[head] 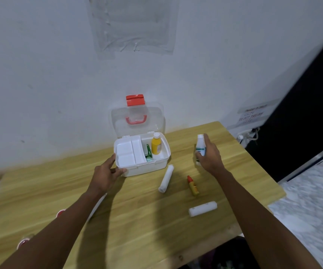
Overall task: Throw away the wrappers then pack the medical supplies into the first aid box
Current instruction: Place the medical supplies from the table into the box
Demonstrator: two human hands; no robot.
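**Packing under way: white bottle in hand, box braced**

Your right hand (208,154) is closed around a white bottle (201,147) with a green label, held upright above the counter (137,220) to the right of the box (142,154). Your left hand (107,171) is open, fingers spread against the box's front-left corner, steadying it without gripping.

The box sits at the back of the counter by the wall, its clear lid (137,121) standing open. Inside, a white tray (128,152) fills the left side; the right compartment already holds a yellow bottle (156,145), upright, and a green pack (148,155) beside it.

No wrappers show on the counter, so that step looks finished and you seem to be mid-packing. Next, carry the white bottle left over the box's rim and lower it into the free space in the right compartment, near the yellow bottle. Keep it upright and mind that you don't knock that bottle over.

Not yet packed: a gauze roll (165,178) just in front of the box, a small red-capped yellow tube (193,185) to its right, and a second roll (202,209) nearer you. Something red and white lies partly hidden under your left forearm; what it is cannot be told.
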